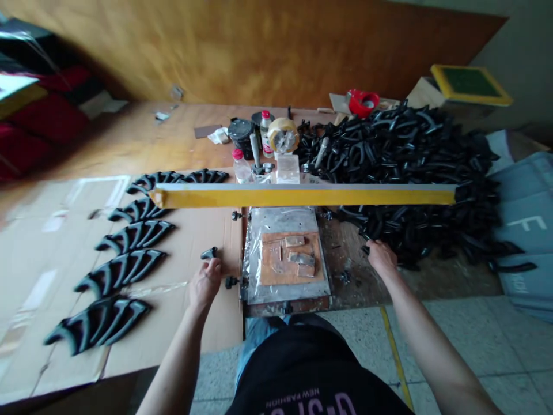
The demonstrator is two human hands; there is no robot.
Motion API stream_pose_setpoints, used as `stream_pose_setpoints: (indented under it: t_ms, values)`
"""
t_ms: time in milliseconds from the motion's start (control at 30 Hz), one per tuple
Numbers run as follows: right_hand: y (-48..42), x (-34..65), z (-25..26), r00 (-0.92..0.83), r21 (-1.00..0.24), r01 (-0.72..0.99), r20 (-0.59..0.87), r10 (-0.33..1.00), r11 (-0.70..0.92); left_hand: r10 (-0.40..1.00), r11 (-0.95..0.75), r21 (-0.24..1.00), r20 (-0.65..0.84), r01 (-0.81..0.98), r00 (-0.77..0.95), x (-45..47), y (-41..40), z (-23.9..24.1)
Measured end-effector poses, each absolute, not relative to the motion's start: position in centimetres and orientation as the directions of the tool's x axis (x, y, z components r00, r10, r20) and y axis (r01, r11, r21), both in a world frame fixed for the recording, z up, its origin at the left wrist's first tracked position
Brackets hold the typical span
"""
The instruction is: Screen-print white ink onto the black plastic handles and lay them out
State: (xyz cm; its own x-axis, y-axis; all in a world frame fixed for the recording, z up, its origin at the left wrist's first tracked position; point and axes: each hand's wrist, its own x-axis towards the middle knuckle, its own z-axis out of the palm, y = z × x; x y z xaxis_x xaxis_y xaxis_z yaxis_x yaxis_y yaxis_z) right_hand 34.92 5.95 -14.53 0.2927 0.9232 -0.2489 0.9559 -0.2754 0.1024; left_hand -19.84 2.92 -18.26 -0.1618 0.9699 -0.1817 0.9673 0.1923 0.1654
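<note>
My left hand (206, 283) is over the cardboard sheet, its fingers closed on a black curved handle (209, 252) that points away from me. My right hand (382, 256) reaches to the near edge of a big heap of black handles (401, 173), and its fingers are closed on one black handle (365, 237) there. Between my hands lies a flat metal plate (254, 294) carrying a brown board (270, 279) with small blocks (300, 258) on it. Across the far end of the plate a long yellow and grey frame (302, 197) is seen edge-on, raised above it.
Rows of black handles (123, 271) lie on the cardboard (194, 323) at left. Behind the frame stand bottles (266, 135), a dark tub (241, 134) and a tape roll (283, 136). Black knobs (232, 282) stick out around the plate. A grey bin (525, 230) is at right.
</note>
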Motion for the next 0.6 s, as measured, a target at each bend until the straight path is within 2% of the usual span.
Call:
stream_pose_setpoints:
  t_ms: [133,267,333,400,500,600]
  values:
    - [4.6,37.5,-16.2,0.237,0.194,0.962,-0.242,0.941,-0.192,0.974,0.188,0.163,-0.16,0.969,-0.162,-19.4,4.4,-18.8]
    - [4.6,40.0,-18.2,0.142,0.184,0.977,-0.199,0.97,-0.106,0.955,0.277,0.178,0.058,0.944,-0.291,-19.5,1.3,-20.4]
    - [4.8,41.3,-19.2,0.071,0.149,0.988,-0.14,0.988,-0.05,0.899,0.398,0.185,0.114,0.898,-0.422,-19.9,-0.5,-21.5]
    - [5.0,42.0,-20.0,0.031,0.073,0.997,-0.033,0.999,-0.028,0.858,0.482,0.195,0.093,0.854,-0.506,-20.5,-2.0,-22.6]
    - [5.5,41.3,-19.8,0.042,-0.086,0.996,0.154,0.987,-0.029,0.859,0.493,0.196,0.043,0.848,-0.509,-21.5,-3.2,-23.6]
    - [6.9,37.6,-18.4,0.036,-0.145,0.989,0.241,0.97,-0.001,0.89,0.438,0.188,0.045,0.879,-0.453,-21.7,-3.8,-24.0]
